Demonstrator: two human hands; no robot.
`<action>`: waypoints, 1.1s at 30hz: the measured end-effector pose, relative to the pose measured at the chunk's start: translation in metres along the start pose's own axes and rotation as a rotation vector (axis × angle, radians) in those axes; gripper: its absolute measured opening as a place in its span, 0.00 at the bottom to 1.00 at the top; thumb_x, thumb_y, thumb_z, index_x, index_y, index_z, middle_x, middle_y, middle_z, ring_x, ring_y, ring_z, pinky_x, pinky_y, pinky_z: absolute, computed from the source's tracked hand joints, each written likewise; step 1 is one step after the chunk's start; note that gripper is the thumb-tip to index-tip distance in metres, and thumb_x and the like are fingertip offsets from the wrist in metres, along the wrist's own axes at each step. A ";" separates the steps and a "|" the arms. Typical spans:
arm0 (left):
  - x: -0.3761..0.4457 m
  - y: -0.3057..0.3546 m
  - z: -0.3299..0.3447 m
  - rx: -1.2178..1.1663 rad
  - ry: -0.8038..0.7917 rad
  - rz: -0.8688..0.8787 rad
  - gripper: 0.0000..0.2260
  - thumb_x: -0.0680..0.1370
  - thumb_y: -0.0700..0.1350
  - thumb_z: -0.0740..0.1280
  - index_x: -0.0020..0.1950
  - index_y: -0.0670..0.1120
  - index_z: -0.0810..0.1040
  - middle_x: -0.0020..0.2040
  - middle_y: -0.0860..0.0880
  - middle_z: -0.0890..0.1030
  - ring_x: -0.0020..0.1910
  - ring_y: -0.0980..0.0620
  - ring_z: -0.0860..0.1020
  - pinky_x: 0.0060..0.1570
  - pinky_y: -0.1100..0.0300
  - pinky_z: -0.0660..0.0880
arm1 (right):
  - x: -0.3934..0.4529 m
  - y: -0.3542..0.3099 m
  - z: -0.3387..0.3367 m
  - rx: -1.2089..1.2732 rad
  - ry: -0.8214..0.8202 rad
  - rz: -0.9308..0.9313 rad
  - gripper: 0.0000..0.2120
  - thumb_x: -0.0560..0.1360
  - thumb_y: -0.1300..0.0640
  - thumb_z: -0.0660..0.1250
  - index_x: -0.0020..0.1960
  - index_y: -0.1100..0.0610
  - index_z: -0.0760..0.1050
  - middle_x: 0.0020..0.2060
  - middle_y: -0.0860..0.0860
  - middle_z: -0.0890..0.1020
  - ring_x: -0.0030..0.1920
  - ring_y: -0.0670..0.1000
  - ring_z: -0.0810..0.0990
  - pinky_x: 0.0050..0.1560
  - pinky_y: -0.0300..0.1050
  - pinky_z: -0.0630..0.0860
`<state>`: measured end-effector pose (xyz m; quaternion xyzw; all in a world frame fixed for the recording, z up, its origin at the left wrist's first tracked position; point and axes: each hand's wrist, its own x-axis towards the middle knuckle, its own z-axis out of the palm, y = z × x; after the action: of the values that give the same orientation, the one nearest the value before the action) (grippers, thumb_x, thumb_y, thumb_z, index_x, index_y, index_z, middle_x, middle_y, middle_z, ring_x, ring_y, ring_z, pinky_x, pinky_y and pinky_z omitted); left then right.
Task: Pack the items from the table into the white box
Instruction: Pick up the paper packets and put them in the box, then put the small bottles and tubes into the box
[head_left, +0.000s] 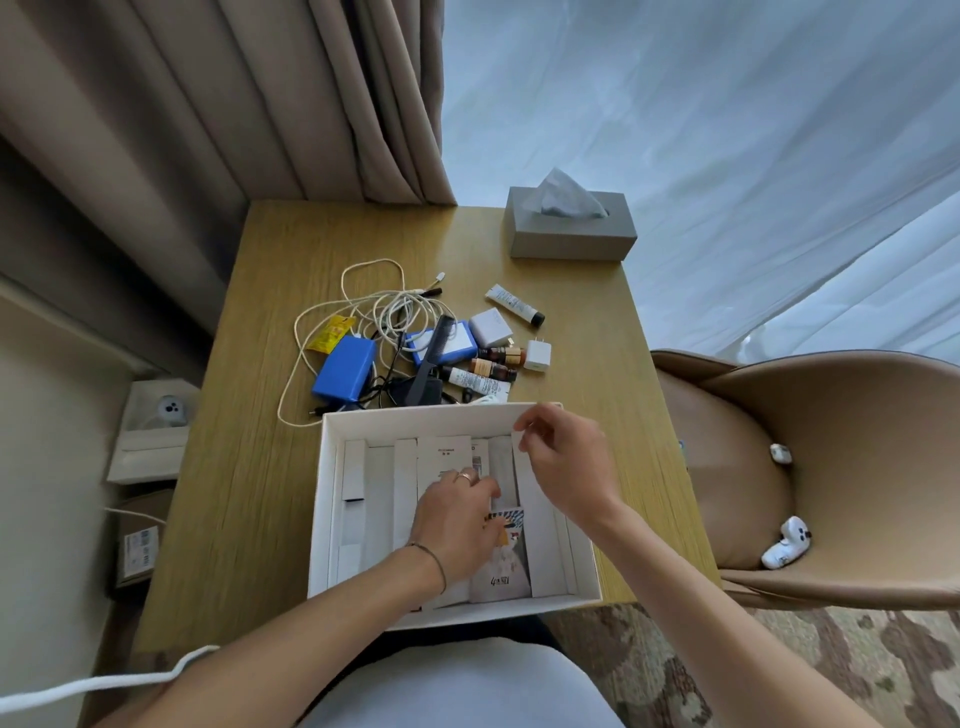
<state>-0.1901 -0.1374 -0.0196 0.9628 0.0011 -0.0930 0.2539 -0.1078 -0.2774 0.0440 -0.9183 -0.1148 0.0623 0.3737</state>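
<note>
We see both bare forearms reaching forward from below. Our left hand (457, 525) lies palm down, fingers loosely spread and pressing flat. Our right hand (563, 457) hovers higher, thumb and forefinger pinched together.

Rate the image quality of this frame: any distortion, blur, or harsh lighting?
Head view: wide-angle bending curves the curtains and table edges; soft daylight through the sheer drape, no glare; right hand slightly blurred; small items soft.
</note>
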 end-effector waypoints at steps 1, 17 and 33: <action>-0.002 0.002 -0.009 -0.030 0.050 0.024 0.12 0.77 0.52 0.66 0.59 0.53 0.78 0.54 0.54 0.78 0.56 0.52 0.75 0.54 0.58 0.73 | 0.005 -0.002 0.000 0.007 -0.005 -0.002 0.08 0.77 0.62 0.65 0.46 0.51 0.80 0.33 0.46 0.82 0.32 0.49 0.79 0.35 0.53 0.78; 0.069 -0.025 -0.112 -0.154 0.278 -0.135 0.09 0.76 0.43 0.66 0.54 0.54 0.79 0.45 0.56 0.79 0.47 0.55 0.75 0.43 0.60 0.73 | 0.150 -0.002 0.028 -0.407 -0.473 -0.045 0.13 0.77 0.58 0.65 0.59 0.50 0.81 0.55 0.50 0.84 0.53 0.53 0.82 0.49 0.47 0.80; 0.100 -0.037 -0.106 -0.153 0.146 -0.302 0.07 0.77 0.44 0.66 0.51 0.53 0.81 0.48 0.55 0.81 0.49 0.55 0.78 0.50 0.54 0.78 | 0.181 0.033 0.066 -0.852 -0.859 -0.640 0.15 0.73 0.51 0.68 0.58 0.56 0.79 0.50 0.55 0.75 0.43 0.53 0.74 0.35 0.46 0.71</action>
<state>-0.0750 -0.0577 0.0352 0.9338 0.1710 -0.0597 0.3086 0.0590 -0.2096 -0.0318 -0.7999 -0.5334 0.2568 -0.0991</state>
